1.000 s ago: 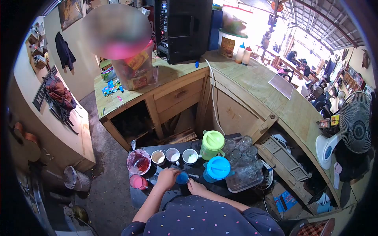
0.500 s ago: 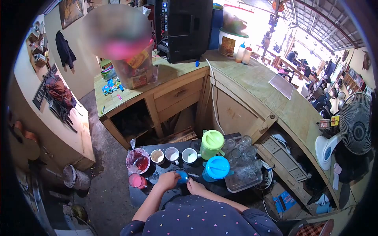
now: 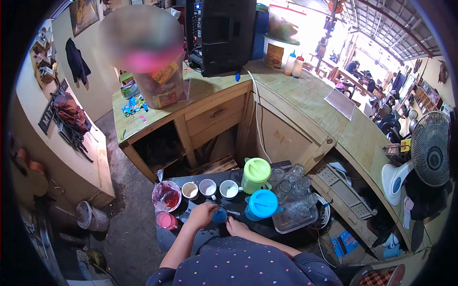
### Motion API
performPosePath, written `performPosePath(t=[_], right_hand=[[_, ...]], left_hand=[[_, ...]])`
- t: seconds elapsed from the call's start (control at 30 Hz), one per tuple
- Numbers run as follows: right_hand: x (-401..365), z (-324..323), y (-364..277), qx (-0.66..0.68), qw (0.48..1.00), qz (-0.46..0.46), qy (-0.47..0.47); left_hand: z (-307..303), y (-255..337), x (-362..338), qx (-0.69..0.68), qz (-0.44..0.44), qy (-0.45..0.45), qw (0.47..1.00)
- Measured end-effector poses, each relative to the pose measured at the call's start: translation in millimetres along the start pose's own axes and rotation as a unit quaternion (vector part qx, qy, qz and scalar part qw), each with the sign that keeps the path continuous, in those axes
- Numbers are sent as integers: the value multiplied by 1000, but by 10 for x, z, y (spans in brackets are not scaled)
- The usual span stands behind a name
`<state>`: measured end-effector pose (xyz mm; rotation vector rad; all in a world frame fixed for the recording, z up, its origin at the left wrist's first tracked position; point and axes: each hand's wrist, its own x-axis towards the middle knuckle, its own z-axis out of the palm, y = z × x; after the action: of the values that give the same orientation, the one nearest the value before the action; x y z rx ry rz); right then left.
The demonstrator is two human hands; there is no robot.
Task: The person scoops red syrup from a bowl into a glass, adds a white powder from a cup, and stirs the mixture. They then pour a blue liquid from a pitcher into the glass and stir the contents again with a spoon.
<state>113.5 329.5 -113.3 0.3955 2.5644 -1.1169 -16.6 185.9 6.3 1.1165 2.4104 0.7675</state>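
A cup with blue contents (image 3: 219, 216) stands on the dark low table, close to my body. My left hand (image 3: 202, 215) is closed at the cup's left rim, its fingers pinched; whatever they hold is hidden. At the cup's right side, my right hand (image 3: 236, 226) grips its edge or handle. Just behind that hand lies a spoon (image 3: 233, 212). Three light mugs stand in a row beyond: one with tan powder (image 3: 190, 190), one with white contents (image 3: 208, 188), one with a green spot inside (image 3: 229, 189).
Left are a bowl of red stuff (image 3: 167, 195) and a pink-filled glass (image 3: 166, 220). Right are a green-lidded pitcher (image 3: 256, 172), a blue-lidded pitcher (image 3: 263, 204) and a tray (image 3: 296, 220) of several glass mugs. A wooden counter (image 3: 305, 97) curves behind. A person stands across it.
My left hand has risen slightly and shifted a little at the cup's rim. The blue inside the cup looks darker. My right hand stays at the cup.
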Motion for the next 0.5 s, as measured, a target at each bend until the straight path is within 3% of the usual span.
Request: performPosePath(t=[0.07, 0.17, 0.27, 0.37, 0.47, 0.5], right_hand=[[-12, -14, -6, -4, 1000, 1, -4], [-15, 44, 23, 2, 999, -17, 27], [30, 105, 82, -2, 999, -16, 40], [19, 69, 59, -16, 999, -18, 30], [-5, 36, 34, -7, 999, -26, 24], [7, 46, 52, -1, 999, -28, 24]], left_hand=[[2, 12, -5, 42, 30, 38, 998], [211, -152, -53, 139, -7, -81, 987], [162, -113, -42, 50, 35, -54, 997], [15, 58, -33, 36, 31, 34, 998], [103, -1, -42, 191, -43, -71, 978], [130, -30, -59, 150, -19, -78, 985]])
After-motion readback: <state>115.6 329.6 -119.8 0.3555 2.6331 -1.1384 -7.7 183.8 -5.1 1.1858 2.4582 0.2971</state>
